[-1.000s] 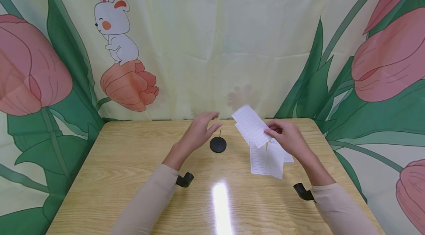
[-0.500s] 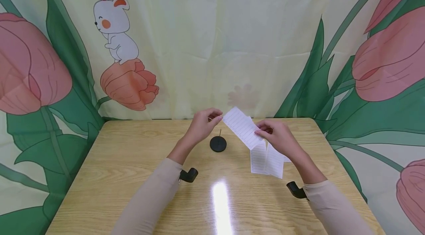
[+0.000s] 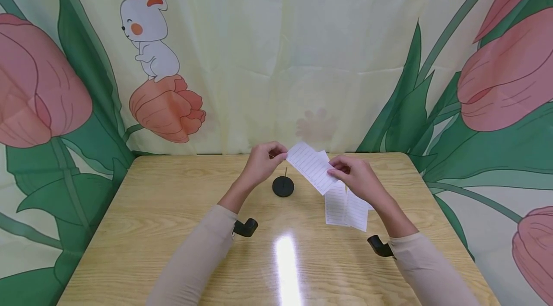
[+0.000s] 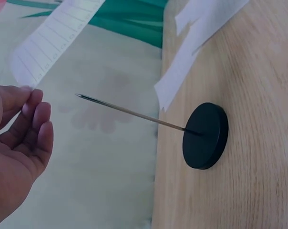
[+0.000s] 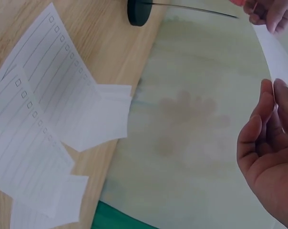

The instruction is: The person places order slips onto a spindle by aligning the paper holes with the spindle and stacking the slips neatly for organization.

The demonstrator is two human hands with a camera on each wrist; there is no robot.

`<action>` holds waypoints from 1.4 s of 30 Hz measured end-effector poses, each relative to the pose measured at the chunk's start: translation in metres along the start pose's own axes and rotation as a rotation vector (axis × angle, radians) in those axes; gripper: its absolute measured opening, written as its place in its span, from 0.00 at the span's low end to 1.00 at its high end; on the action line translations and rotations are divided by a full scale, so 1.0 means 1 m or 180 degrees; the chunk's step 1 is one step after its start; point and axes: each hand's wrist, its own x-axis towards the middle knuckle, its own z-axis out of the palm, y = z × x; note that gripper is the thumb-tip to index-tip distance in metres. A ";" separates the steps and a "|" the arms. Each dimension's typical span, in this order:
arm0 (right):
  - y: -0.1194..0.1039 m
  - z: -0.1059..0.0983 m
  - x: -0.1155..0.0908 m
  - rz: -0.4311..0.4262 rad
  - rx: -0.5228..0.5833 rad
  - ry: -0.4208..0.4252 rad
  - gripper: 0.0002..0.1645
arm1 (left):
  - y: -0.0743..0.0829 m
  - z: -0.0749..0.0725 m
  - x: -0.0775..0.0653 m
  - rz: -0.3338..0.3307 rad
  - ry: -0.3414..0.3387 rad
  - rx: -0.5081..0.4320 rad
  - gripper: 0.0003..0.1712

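Observation:
Both hands hold one lined white sheet of paper [image 3: 312, 166] in the air above the table. My left hand [image 3: 264, 162] pinches its left corner between thumb and fingertips. At the sheet's right edge, my right hand [image 3: 356, 176] pinches it the same way. Just below and between the hands stands a paper spike [image 4: 205, 136], a thin upright metal pin on a round black base; no paper is on the pin. Several more sheets with lines and small checkboxes [image 5: 29, 148] lie overlapping on the table under the right hand, partly hidden by it in the head view.
The wooden table [image 3: 173, 210] reaches back to a curtain [image 3: 242, 56] printed with tulips and a rabbit. A bright light reflection [image 3: 287, 267] shows on the table's front part. Black wrist-camera mounts [image 3: 246, 227] jut out by each forearm.
The right hand has brought the sheet leftward from over the other papers. The left hand has risen slightly and gone from loosely spread fingers to pinching the sheet's left corner.

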 end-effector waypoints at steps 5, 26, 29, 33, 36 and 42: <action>0.003 0.004 0.003 0.0051 0.0038 0.0039 0.06 | -0.004 0.002 -0.001 -0.0052 -0.0032 -0.0094 0.03; 0.014 0.017 0.010 0.0383 0.0097 0.0144 0.09 | -0.010 0.009 -0.003 -0.0268 -0.0106 0.0017 0.04; 0.015 0.018 0.011 0.0387 0.0083 0.0141 0.10 | -0.011 0.010 -0.002 -0.0274 -0.0119 0.0030 0.04; 0.015 0.020 0.011 0.0397 0.0085 0.0122 0.10 | -0.013 0.010 -0.002 -0.0291 -0.0136 0.0061 0.04; 0.015 0.021 0.011 0.0406 0.0108 0.0114 0.09 | -0.014 0.011 -0.003 -0.0325 -0.0147 0.0059 0.04; 0.017 0.022 0.012 0.0420 0.0104 0.0101 0.09 | -0.016 0.012 -0.003 -0.0351 -0.0155 0.0048 0.04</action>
